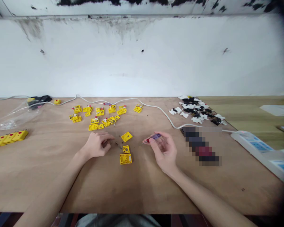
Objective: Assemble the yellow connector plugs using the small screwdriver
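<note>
The right hand (166,150) gripped a screwdriver (155,136) beside yellow casing parts (125,159) on the tabletop (106,189); the left hand (97,145) was curled nearby, its hold unclear from here. Parts so small called for steady aim.

Slim screwdriver with translucent red-and-purple handle (156,136): in my right hand (165,149), thin shaft pointing left. Before me on the surface (109,186), three yellow plastic pieces in a rough column: rectangular shell (126,136), farthest, skewed; small block with round recess (126,149); open compartmented casing (125,159), nearest, white piece at its right end. Tiny metal bits (118,145), indistinct, left of the block.
</note>
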The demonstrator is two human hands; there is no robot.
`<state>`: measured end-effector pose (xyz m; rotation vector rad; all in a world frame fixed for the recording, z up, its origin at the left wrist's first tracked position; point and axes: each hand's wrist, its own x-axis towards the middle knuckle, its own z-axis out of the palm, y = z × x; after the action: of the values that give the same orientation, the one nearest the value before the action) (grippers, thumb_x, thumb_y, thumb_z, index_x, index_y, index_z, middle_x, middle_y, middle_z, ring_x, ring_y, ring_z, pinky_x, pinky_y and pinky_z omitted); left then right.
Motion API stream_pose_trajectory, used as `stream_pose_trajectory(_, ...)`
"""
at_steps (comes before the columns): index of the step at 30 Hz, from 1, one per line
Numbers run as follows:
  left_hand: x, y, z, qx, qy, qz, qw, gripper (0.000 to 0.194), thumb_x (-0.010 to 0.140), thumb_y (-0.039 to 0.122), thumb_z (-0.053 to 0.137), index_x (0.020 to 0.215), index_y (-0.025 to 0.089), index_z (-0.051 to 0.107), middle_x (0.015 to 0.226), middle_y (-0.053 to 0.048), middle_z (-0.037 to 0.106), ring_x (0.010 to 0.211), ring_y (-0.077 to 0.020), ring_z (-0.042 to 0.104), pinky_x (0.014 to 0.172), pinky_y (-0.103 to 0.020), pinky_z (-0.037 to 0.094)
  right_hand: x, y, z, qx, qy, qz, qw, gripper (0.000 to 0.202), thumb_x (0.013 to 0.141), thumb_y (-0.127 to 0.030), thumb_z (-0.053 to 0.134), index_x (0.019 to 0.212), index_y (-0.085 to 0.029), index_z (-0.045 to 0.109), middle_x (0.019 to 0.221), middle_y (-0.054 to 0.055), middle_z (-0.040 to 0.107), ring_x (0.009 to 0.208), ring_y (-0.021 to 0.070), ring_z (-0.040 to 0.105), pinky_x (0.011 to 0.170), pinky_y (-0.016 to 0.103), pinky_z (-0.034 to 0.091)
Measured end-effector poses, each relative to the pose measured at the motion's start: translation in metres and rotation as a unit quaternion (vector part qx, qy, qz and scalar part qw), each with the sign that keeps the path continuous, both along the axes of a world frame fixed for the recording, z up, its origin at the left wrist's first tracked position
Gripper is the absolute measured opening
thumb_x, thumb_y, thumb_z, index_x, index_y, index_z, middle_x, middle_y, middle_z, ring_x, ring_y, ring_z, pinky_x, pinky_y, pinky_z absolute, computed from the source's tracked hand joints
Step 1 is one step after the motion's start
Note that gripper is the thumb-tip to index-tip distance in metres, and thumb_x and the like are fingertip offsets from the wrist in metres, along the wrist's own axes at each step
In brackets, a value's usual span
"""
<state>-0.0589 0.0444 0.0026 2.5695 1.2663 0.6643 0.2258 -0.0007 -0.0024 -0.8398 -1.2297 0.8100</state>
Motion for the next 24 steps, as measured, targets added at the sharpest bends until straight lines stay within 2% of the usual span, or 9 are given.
stream_pose_trajectory(3,0.010,0.002,-0.002,0.048,-0.002,0.030,0.998,0.028,0.081,0.018,0.057,0.102,0.021,0.075,0.078,-0.003,0.064,0.075,-0.0183,0.057,0.073,-0.031,0.045,0.000,0.001,0.000,-0.004,-0.002,-0.002,1.000,0.025,0.091,-0.029,0.069,0.112,-0.025,0.057,0.089,0.001,0.066,0.078,0.0195,0.074,0.074,0.038,0.065)
stream_pose_trajectory(6,0.025,0.004,-0.010,0.080,-0.003,0.087,0.993,0.022,0.091,0.031,0.060,0.103,0.025,0.077,0.095,-0.006,0.068,0.090,-0.0223,0.058,0.084,-0.037,0.045,0.000,0.002,-0.003,-0.007,-0.001,0.003,1.000,0.026,0.091,-0.031,0.069,0.112,-0.026,0.057,0.089,0.001,0.067,0.078,0.0198,0.074,0.075,0.039,0.065)
stream_pose_trajectory(10,0.040,0.006,-0.023,0.076,-0.013,0.152,0.985,0.014,0.088,0.034,0.067,0.091,0.027,0.080,0.099,-0.005,0.070,0.098,-0.0250,0.058,0.088,-0.040,0.045,-0.001,0.001,-0.006,-0.005,-0.007,0.010,1.000,0.026,0.091,-0.030,0.069,0.113,-0.026,0.057,0.089,0.001,0.068,0.080,0.0198,0.074,0.076,0.038,0.064)
stream_pose_trajectory(14,0.046,0.004,-0.027,0.040,-0.040,0.198,0.979,0.010,0.085,0.033,0.072,0.088,0.029,0.081,0.099,-0.003,0.070,0.098,-0.0254,0.058,0.088,-0.042,0.046,0.000,0.000,-0.007,0.002,-0.015,0.016,1.000,0.025,0.092,-0.027,0.068,0.114,-0.026,0.057,0.089,0.002,0.067,0.080,0.0196,0.074,0.075,0.037,0.064)
stream_pose_trajectory(19,0.050,0.004,-0.026,0.016,-0.050,0.202,0.978,0.010,0.084,0.036,0.074,0.090,0.031,0.081,0.104,-0.003,0.071,0.102,-0.0264,0.058,0.090,-0.043,0.044,-0.001,0.001,-0.008,-0.001,-0.018,0.018,1.000,0.026,0.092,-0.028,0.068,0.115,-0.026,0.057,0.089,0.002,0.068,0.081,0.0203,0.073,0.076,0.038,0.064)
stream_pose_trajectory(24,0.053,0.003,-0.024,0.002,-0.087,0.165,0.982,0.007,0.084,0.024,0.073,0.088,0.028,0.078,0.102,-0.002,0.074,0.102,-0.0248,0.061,0.092,-0.043,0.043,0.000,0.002,-0.009,-0.005,-0.018,0.012,1.000,0.027,0.091,-0.031,0.069,0.115,-0.026,0.057,0.089,0.002,0.067,0.081,0.0210,0.073,0.076,0.039,0.064)
